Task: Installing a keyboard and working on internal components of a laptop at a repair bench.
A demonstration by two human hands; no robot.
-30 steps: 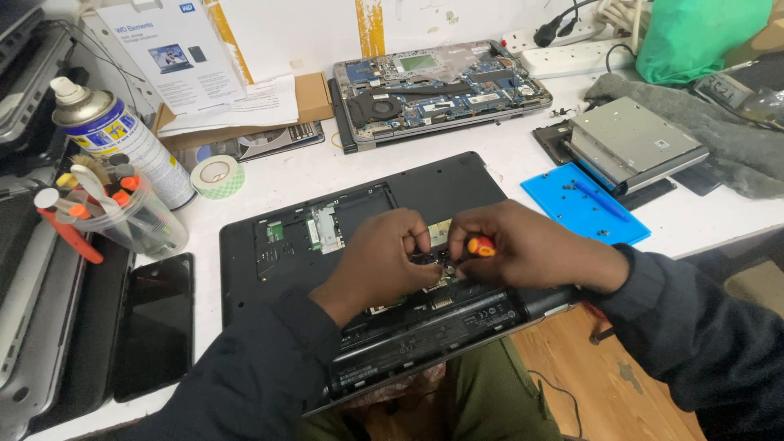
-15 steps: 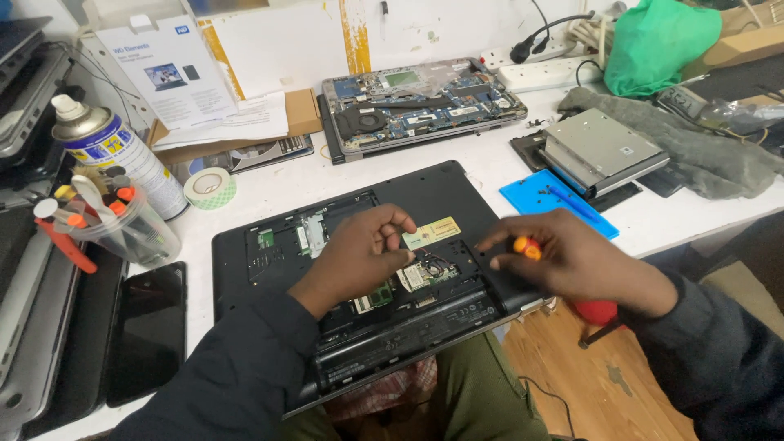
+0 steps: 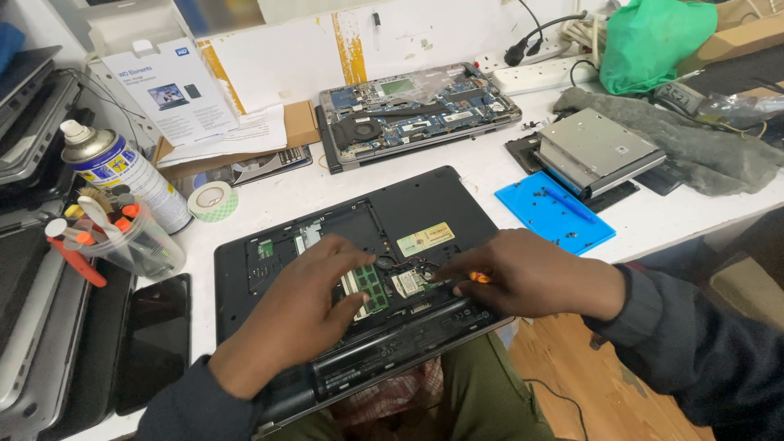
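Black laptop (image 3: 425,204) sat bottom-side up at lower centre of the frame, near edge overhanging the white table (image 3: 482,171) above the person's lap, service bay open. Left hand (image 3: 306,306) lay flat over the bay left of centre, fingers spread, tips touching the green memory module (image 3: 371,287); pinching nothing. Right hand (image 3: 523,278) came in from the right, fingers curled around an orange-handled screwdriver (image 3: 480,278), only a bit of handle visible; tip hidden, pointed toward the small card (image 3: 406,282) just beside the module. Yellow label (image 3: 425,238) sat just above that on the base. Left edge: clear cup of tools (image 3: 139,241), spray can (image 3: 118,167) behind it, roll of tape (image 3: 212,201) beside the can, dark phone (image 3: 155,339) at lower left. Right of the laptop: blue screw mat (image 3: 554,211), then a silver drive (image 3: 600,151) on a black base. Further back, upper centre: second opened laptop (image 3: 416,110) with board and fan exposed. White box (image 3: 175,90) upper left, green bag (image 3: 657,41) upper right, power strip (image 3: 539,73) near it.
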